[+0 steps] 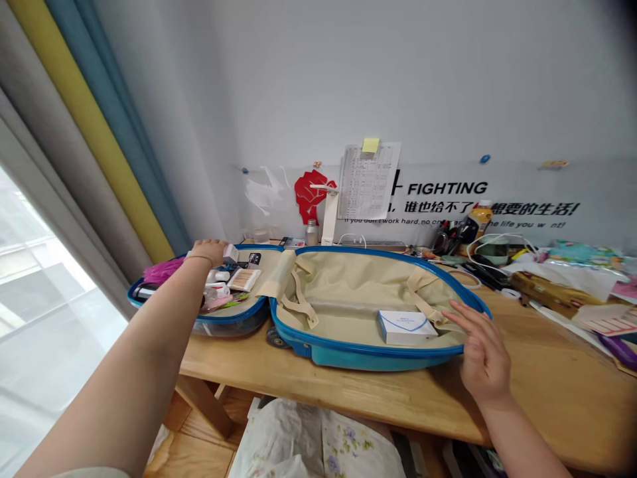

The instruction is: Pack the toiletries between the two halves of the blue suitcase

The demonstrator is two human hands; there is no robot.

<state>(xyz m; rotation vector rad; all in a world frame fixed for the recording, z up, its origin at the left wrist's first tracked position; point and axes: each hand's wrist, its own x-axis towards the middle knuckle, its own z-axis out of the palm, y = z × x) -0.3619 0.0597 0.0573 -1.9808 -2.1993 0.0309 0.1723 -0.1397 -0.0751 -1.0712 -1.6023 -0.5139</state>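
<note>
A wooden desk (547, 392) stands against a white wall, with curtains (99, 133) at the left. On the desk a blue suitcase (348, 355) lies open. The left hand (209, 251) curls over a small white item (230, 252) in the suitcase's cluttered left half; I cannot tell whether it grips it. A white box (405, 326) lies in the right half, just beside the right hand (480, 352), which is spread open and empty at the rim. Cables and papers (562, 279) crowd the far right, and the front edge is bare wood.
</note>
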